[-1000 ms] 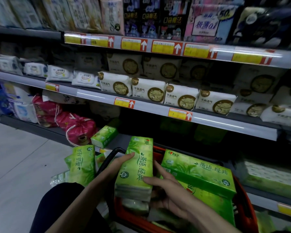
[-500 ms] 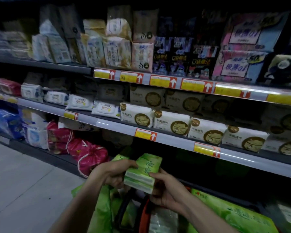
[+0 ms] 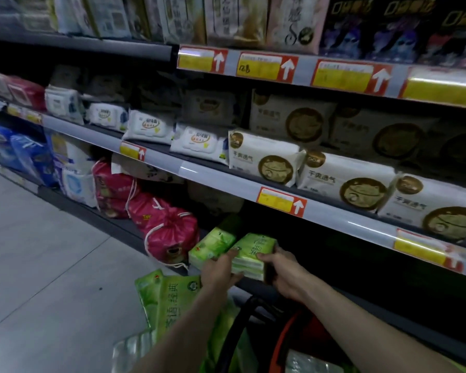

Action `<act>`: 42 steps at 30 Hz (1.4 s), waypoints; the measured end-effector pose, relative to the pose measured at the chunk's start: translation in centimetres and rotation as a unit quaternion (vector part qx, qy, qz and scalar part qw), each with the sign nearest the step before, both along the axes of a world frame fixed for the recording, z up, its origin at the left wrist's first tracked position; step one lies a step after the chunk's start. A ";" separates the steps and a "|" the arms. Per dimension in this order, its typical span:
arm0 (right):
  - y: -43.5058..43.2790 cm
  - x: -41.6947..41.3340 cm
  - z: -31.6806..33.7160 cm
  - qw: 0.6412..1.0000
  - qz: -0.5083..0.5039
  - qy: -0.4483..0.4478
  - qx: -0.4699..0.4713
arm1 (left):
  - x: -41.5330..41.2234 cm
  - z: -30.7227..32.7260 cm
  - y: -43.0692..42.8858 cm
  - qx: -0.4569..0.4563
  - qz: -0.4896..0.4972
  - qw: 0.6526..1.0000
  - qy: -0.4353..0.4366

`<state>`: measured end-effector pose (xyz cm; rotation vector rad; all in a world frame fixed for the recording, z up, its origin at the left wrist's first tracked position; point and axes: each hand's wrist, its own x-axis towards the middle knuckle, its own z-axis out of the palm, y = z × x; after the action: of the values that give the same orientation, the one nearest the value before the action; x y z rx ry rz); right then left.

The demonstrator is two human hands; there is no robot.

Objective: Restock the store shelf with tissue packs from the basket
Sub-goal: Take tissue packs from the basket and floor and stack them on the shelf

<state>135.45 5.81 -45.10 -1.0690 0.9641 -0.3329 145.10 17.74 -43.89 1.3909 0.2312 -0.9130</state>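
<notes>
both forearms bare, stretched forward, pretty much side by side | left hand point(image 3: 219, 271): fingers curled on the left end of the tissue pack point(image 3: 249, 251) | right hand point(image 3: 285, 275): wrapped round its right end, fingers on top

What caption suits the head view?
Left hand and right hand hold a green tissue pack at the bottom shelf beside another pack.

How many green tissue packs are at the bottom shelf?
2. One green pack lies on the bottom shelf beside the red drawstring bag; a second pack is gripped beside it by left hand and right hand. Others may hide behind.
</notes>
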 end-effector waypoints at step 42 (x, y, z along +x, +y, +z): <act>-3.8 7.0 -11.4 0.984 0.061 0.162 0.035 | 3.3 -8.1 -4.1 0.038 0.016 0.999 -0.004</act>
<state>142.41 1.96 -56.53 -1.1327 1.1840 -0.0227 148.43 13.62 -52.00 1.4565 0.2839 -0.8796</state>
